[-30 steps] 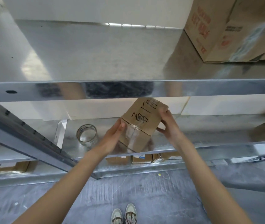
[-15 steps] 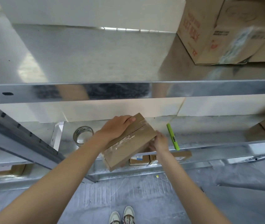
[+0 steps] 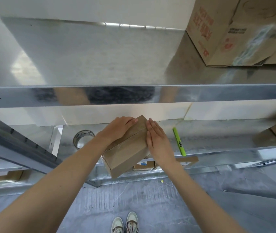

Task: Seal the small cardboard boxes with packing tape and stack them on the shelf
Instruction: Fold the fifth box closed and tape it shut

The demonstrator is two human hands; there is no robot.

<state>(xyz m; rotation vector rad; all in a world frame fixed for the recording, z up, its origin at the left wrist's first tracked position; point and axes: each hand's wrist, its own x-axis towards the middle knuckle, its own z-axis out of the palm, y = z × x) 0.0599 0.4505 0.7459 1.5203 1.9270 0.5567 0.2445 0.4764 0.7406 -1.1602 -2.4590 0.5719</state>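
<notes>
Both hands' flat, straight fingers (image 3: 152, 127) press the small box (image 3: 128, 148) beneath them.

The large carton (image 3: 239, 31) is cut off by the top and right edges; its print is blurred. The small boxes (image 3: 144, 164) on the lower shelf (image 3: 201, 169) are mostly hidden (labels too small to read). The tape roll (image 3: 83, 138) is partly covered by the left forearm.

No readable text on any box
</notes>
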